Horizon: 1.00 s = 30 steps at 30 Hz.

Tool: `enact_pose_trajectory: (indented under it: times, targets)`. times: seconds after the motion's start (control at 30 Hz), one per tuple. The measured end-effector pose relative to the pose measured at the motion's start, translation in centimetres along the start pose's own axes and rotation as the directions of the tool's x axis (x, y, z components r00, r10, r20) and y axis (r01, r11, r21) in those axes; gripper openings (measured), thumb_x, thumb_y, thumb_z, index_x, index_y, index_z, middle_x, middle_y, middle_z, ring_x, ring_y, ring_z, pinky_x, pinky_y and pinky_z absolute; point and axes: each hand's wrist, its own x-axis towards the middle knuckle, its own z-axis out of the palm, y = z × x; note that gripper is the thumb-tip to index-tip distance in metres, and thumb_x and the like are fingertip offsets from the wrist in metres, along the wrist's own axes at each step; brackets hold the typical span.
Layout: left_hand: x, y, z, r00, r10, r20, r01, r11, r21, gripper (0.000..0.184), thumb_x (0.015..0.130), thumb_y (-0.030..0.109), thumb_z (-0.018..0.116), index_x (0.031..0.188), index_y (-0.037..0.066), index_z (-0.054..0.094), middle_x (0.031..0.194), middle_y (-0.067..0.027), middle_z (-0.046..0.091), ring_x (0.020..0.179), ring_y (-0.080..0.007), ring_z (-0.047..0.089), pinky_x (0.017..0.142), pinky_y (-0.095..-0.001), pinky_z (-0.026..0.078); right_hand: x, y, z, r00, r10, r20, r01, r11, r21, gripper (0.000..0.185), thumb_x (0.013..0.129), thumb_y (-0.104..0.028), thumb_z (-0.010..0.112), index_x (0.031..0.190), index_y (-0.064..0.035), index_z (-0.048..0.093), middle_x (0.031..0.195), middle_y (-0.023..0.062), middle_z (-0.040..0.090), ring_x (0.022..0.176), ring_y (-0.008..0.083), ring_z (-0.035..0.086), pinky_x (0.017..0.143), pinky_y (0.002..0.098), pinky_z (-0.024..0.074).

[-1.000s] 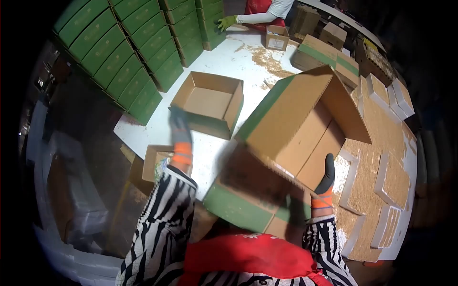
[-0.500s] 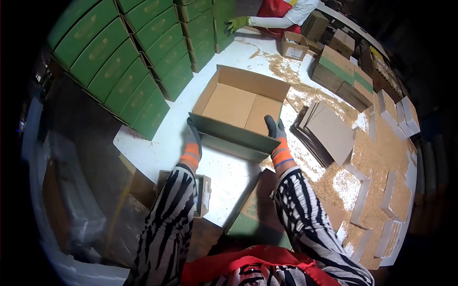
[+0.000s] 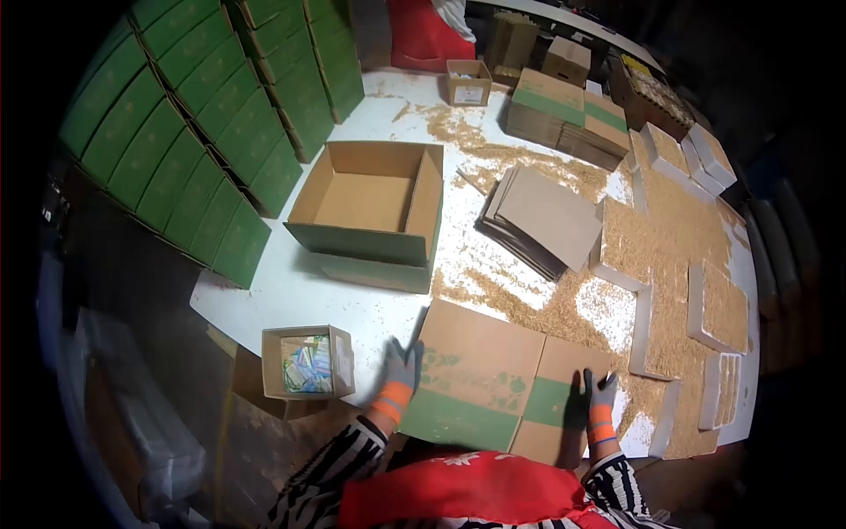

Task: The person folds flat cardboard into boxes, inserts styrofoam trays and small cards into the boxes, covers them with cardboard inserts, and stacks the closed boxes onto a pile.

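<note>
A flattened cardboard box (image 3: 480,353), brown with a green band and printed marks, lies at the table's near edge in front of me. At its left edge is my left hand (image 3: 398,375), in a grey and orange glove, fingers stretched and apart. My right hand (image 3: 601,401), gloved alike, is at the right edge with thumb and fingers apart; the thumb lies over the cardboard. Whether either hand presses on the edge I cannot tell. Beyond them an open-topped box (image 3: 361,247), green outside and brown inside, stands on the white table (image 3: 388,309).
Stacked green boxes (image 3: 185,150) rise at left. A small carton (image 3: 344,361) of colourful packets sits near my left hand. Cardboard sheets (image 3: 546,216), flattened boxes (image 3: 568,115) and shavings-filled trays (image 3: 718,304) lie rightward. A person in a red apron (image 3: 432,35) stands across.
Both hands have let go of the open-topped box and come back toward me to the flattened box. The open-topped box now stands on the table, turned. The view has shifted.
</note>
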Motion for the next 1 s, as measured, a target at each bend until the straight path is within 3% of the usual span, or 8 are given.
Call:
enact_pose_trajectory:
  times: [0.03,0.13,0.23,0.37,0.5,0.57,0.7,1.0]
  targets:
    - [-0.9,1.3,-0.3,0.950,-0.160,0.269,0.155,0.987,0.040,0.057,0.096,0.038,0.044,0.141,0.004,0.033,0.148,-0.0186,0.028,0.136,-0.0311,0.027,0.110,-0.0414,0.025,0.0,0.1,0.0,0.998,0.034,0.052,-0.038,0.997,0.073,0.083,0.079,-0.024,0.075,0.139,0.0094,0.028,0.141,0.0212,0.039,0.129,0.0260,0.038,0.109,0.0332,0.0284]
    - [0.6,-3.8,2.0,0.992,0.067,0.111,-0.033,0.958,-0.283,0.054,0.096,0.031,0.043,0.142,0.007,0.033,0.149,-0.0191,0.026,0.136,-0.0332,0.026,0.111,-0.0425,0.023,-2.2,-5.9,-1.3,0.994,-0.086,0.062,0.054,0.913,0.403,0.070,0.082,-0.011,0.072,0.138,0.0069,0.033,0.137,0.0159,0.043,0.121,0.0215,0.044,0.103,0.0309,0.0347]
    - [-2.6,-0.4,-1.1,0.936,0.320,-0.145,-0.334,0.938,-0.090,0.055,0.094,0.024,0.045,0.144,0.009,0.030,0.150,-0.0191,0.023,0.138,-0.0349,0.023,0.113,-0.0426,0.019,-2.7,-13.8,-5.7,0.974,-0.219,-0.061,0.221,0.848,0.481,0.054,0.083,-0.002,0.066,0.132,0.0014,0.043,0.127,0.0106,0.052,0.111,0.0175,0.050,0.093,0.0292,0.0425]
    - [-12.4,16.5,-8.6,0.405,0.691,-0.599,-0.602,0.694,0.394,0.067,0.085,0.023,0.057,0.143,0.002,0.030,0.147,-0.0184,0.029,0.138,-0.0365,0.022,0.114,-0.0478,0.012,-0.8,-16.7,-11.1,0.868,-0.471,0.155,0.293,0.741,0.604,0.030,0.089,-0.015,0.061,0.114,-0.0001,0.057,0.109,0.0081,0.063,0.101,0.0170,0.057,0.089,0.0309,0.0448]
    - [-13.4,19.0,-11.6,0.620,0.784,0.012,-0.599,0.464,0.653,0.041,0.083,0.025,0.062,0.120,0.009,0.058,0.114,-0.0130,0.060,0.113,-0.0322,0.051,0.106,-0.0446,0.029,0.8,-17.8,-14.3,0.845,-0.386,0.371,0.148,0.835,0.530,0.041,0.082,-0.011,0.065,0.119,0.0026,0.054,0.114,0.0116,0.061,0.102,0.0204,0.057,0.090,0.0304,0.0446]
    - [-12.5,19.7,-13.7,0.773,0.611,0.172,-0.576,0.562,0.594,0.033,0.085,0.022,0.060,0.116,0.014,0.065,0.105,-0.0114,0.066,0.103,-0.0300,0.059,0.098,-0.0401,0.040,-2.5,-22.8,-15.9,0.712,-0.686,-0.147,0.697,0.716,0.031,0.065,0.079,-0.017,0.069,0.134,0.0024,0.041,0.135,0.0177,0.046,0.124,0.0310,0.044,0.105,0.0403,0.0334]
    - [-11.8,22.2,-17.2,0.690,0.315,0.652,-0.567,0.795,0.217,0.032,0.086,0.019,0.060,0.117,0.013,0.066,0.107,-0.0042,0.069,0.094,-0.0157,0.063,0.083,-0.0279,0.048,-8.0,-32.3,-14.6,0.392,-0.880,0.267,0.913,0.336,-0.234,0.081,0.078,-0.045,0.067,0.138,-0.0014,0.037,0.141,0.0199,0.037,0.131,0.0424,0.031,0.110,0.0549,0.0186]
    - [-8.8,23.9,-17.5,0.649,0.133,0.749,-0.507,0.810,0.295,0.038,0.086,0.041,0.065,0.113,0.015,0.068,0.094,0.0042,0.068,0.078,-0.0066,0.056,0.068,-0.0258,0.046,-10.3,-29.8,-14.4,0.170,-0.818,0.549,0.961,0.016,-0.274,0.055,0.080,-0.050,0.062,0.127,-0.0227,0.054,0.133,0.0086,0.048,0.124,0.0355,0.038,0.105,0.0599,0.0216]
